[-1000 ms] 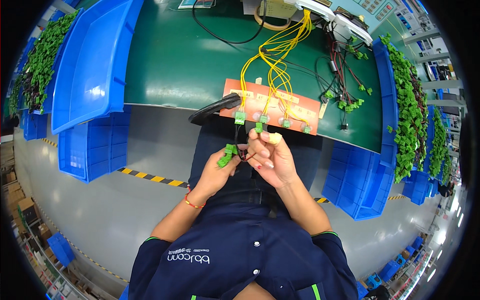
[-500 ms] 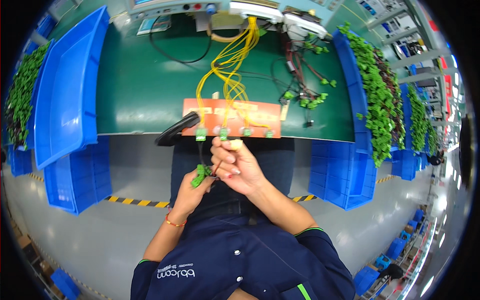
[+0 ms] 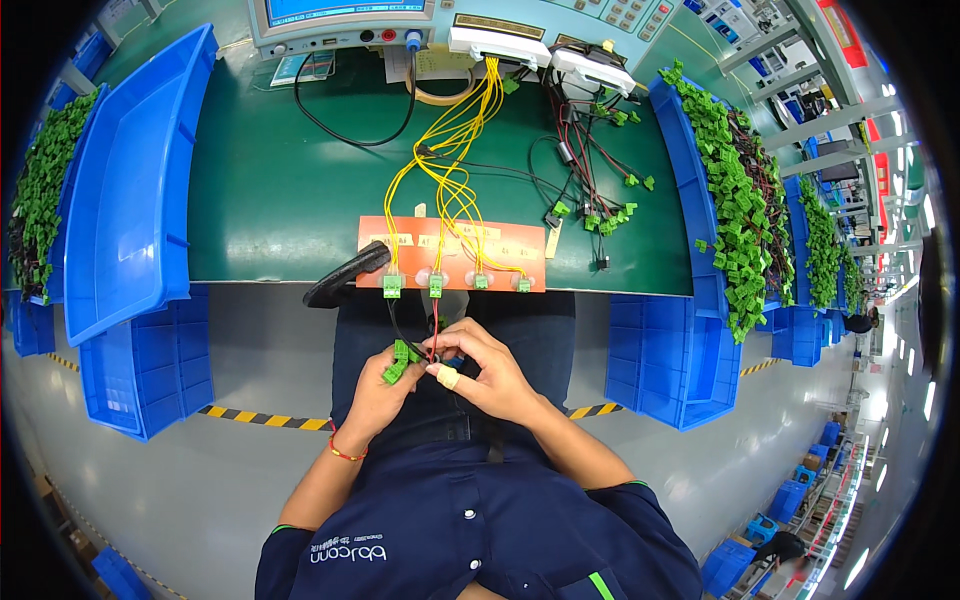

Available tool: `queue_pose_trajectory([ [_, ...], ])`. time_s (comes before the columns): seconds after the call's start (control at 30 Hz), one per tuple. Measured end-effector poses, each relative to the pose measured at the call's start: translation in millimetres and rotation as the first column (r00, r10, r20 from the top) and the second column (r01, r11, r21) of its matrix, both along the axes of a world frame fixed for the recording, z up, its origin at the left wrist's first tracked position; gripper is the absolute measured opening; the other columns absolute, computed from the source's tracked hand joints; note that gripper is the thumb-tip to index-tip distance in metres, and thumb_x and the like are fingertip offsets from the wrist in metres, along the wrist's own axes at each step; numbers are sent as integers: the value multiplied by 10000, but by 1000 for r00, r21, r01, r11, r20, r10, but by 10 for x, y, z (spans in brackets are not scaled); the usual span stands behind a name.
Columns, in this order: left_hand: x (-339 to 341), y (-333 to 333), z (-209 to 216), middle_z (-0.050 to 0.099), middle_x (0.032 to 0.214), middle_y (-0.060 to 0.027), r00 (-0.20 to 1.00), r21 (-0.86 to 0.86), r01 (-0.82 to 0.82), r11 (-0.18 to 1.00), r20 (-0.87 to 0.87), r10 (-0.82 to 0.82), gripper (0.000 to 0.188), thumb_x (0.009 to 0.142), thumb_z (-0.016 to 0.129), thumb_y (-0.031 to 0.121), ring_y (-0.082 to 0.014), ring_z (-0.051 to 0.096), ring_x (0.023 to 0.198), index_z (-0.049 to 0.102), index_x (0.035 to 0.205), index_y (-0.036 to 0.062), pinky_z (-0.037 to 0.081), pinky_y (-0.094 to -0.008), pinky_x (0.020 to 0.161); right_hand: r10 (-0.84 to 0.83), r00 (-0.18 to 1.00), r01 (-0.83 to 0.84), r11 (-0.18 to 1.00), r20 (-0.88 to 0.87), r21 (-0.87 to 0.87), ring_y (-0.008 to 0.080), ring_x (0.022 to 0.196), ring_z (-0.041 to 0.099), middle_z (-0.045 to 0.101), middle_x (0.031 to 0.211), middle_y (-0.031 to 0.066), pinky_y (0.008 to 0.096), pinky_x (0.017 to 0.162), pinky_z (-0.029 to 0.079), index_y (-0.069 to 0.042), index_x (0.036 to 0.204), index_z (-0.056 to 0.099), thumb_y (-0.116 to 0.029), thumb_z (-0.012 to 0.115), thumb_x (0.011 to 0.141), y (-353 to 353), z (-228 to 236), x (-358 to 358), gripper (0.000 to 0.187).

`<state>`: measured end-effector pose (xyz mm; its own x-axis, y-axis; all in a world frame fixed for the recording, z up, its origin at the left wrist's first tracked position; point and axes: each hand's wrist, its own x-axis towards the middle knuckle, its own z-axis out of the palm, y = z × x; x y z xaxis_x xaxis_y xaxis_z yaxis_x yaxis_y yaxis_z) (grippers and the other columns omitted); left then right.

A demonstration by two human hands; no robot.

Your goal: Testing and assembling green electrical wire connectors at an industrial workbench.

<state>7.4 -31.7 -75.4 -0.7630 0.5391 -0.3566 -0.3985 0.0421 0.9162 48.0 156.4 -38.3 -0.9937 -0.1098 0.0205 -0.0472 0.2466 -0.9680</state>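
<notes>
Close together below the table's front edge are both my hands. My left hand (image 3: pixel 378 398) is closed round a wire harness, with its green plug connectors (image 3: pixel 400 362) sticking out beside the fingers. Thumb and fingers of my right hand (image 3: pixel 490 372) pinch the harness wires (image 3: pixel 433 345), and a pale yellow wrap covers one digit. Black and red leads run up from the hands to two green terminal blocks, a left one (image 3: pixel 392 287) and one beside it (image 3: pixel 436 287), at the front of an orange board (image 3: pixel 455 240). Yellow wires (image 3: pixel 455 165) reach the board from behind.
A black handle-like piece (image 3: pixel 345 275) overhangs the table edge. Behind stands a test instrument (image 3: pixel 345 35). A harness bundle (image 3: pixel 575 170) lies on the green table (image 3: pixel 270 180). Blue bins flank it: a left bin (image 3: pixel 130 180), and a right bin (image 3: pixel 690 170) heaped with green connectors.
My right hand has come down from the second terminal block to the wires beside my left hand. A red lead now shows at that block. The whole view has shifted slightly.
</notes>
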Motion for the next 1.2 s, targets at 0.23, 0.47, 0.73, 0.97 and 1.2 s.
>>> queue_pose_trajectory([
  [0.23, 29, 2, 86, 641, 762, -5, 995, -99, 2, 995, -99, -12, 117, 930, 625, 118, -47, 519, 640, 649, 956, 6, 413, -223, 566, 31, 965, 36, 968, -260, 248, 256, 840, 586, 580, 939, 128, 333, 774, 483, 10, 1005, 572, -20, 641, 841, -18, 53, -61, 180],
  [0.47, 41, 30, 119, 655, 778, -8, 991, -42, -133, 990, 18, 134, 175, 947, 628, 152, -42, 513, 639, 665, 1017, -4, 411, -201, 564, -64, 995, 60, 997, -76, -42, 135, 687, 528, 530, 847, 57, 274, 631, 435, -7, 983, 539, -37, 621, 887, 92, 301, 27, 130],
  [0.73, 24, 164, 140, 694, 902, -49, 994, 151, -102, 983, 43, 97, 172, 961, 603, 128, -41, 522, 652, 655, 1048, -11, 421, -197, 575, 298, 868, -335, 942, 398, 25, 133, 737, 586, 643, 833, 58, 301, 697, 489, -8, 1134, 603, -170, 633, 935, 380, 227, 184, 258],
  [0.97, -69, -63, 178, 679, 864, -31, 926, 54, -377, 925, 3, 377, 174, 975, 587, 129, -9, 421, 553, 646, 1082, 5, 335, -178, 495, -248, 950, 177, 929, 192, 326, 190, 775, 627, 667, 864, 108, 321, 724, 494, -17, 1033, 651, -73, 596, 907, 1022, 242, 182, 148],
  [1.2, 178, -15, 516, 546, 725, 13, 748, 152, -498, 854, -424, 512, 238, 1008, 522, 163, -9, 385, 547, 619, 1130, -16, 262, -173, 480, -61, 942, 110, 986, 331, -129, 81, 709, 567, 590, 748, 9, 237, 638, 467, -5, 969, 578, -33, 625, 905, 1186, 638, 186, 84],
])
